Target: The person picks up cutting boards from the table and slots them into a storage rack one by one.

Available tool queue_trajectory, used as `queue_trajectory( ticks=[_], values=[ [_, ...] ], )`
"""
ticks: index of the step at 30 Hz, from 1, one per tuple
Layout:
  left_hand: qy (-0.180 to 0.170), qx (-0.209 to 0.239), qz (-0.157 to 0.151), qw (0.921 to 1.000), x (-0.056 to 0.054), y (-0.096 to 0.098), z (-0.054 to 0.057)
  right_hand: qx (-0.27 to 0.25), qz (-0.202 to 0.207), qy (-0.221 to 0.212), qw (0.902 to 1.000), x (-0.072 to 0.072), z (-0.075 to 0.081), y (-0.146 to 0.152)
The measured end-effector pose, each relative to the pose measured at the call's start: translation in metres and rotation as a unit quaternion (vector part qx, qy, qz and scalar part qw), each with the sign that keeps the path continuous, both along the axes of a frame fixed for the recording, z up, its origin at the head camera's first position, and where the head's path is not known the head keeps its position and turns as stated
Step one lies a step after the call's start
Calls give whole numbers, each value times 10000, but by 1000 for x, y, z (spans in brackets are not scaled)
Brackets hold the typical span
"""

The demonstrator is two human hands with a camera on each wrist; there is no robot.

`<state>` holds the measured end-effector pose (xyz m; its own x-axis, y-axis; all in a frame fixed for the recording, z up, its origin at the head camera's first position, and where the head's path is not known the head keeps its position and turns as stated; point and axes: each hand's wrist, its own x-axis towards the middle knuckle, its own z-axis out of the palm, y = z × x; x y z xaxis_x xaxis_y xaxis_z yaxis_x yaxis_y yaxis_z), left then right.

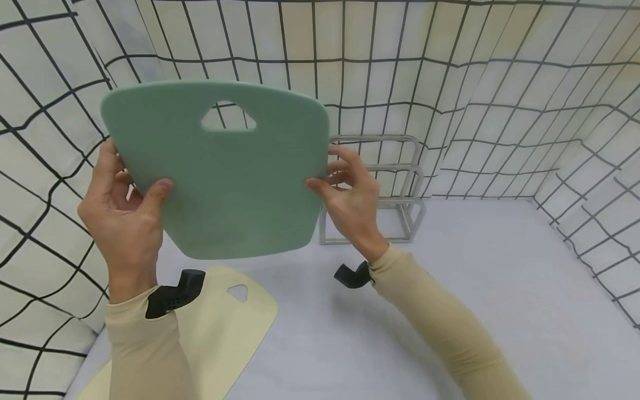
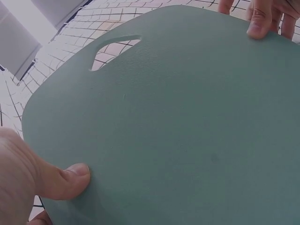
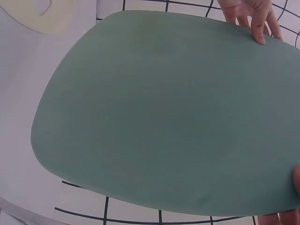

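- Nearest are two beige sleeves (image 1: pixel 147 353), coming in from the near side.
- Beyond them, a green cutting board (image 1: pixel 240 172) is held up above the white tabletop (image 1: pixel 500 272), left of centre; the left hand (image 1: pixel 127 216) pinches its left edge, the right hand (image 1: pixel 352 194) its right.
- Fingers grip only the edges, so a loosened pinch could let the board swing or slip.
- A drop could strike the cream cutting board (image 1: pixel 220 328), near left; a forward swing could knock the metal rack (image 1: pixel 392 167), far right of it.
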<state>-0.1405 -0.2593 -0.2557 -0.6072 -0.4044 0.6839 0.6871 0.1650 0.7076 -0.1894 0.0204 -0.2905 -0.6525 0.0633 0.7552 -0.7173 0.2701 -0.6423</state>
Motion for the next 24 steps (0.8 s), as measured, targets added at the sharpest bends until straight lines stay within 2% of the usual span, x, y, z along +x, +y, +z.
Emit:
queue_trajectory(
  ticks=[7, 11, 18, 24],
  values=[
    [221, 316, -325, 9987, 0, -3, 1, -161, 57, -187, 9997, -1, 4, -5],
    [271, 337, -453, 9980, 0, -4, 2, -185, 64, -251, 9995, -1, 6, -6],
    [44, 84, -282, 9996, 1, -6, 1, -190, 103, -307, 9993, -4, 9, -6],
    [-155, 187, -319, 9992, 1, -5, 2, -152, 116, -356, 9992, -8, 7, -5]
  ],
)
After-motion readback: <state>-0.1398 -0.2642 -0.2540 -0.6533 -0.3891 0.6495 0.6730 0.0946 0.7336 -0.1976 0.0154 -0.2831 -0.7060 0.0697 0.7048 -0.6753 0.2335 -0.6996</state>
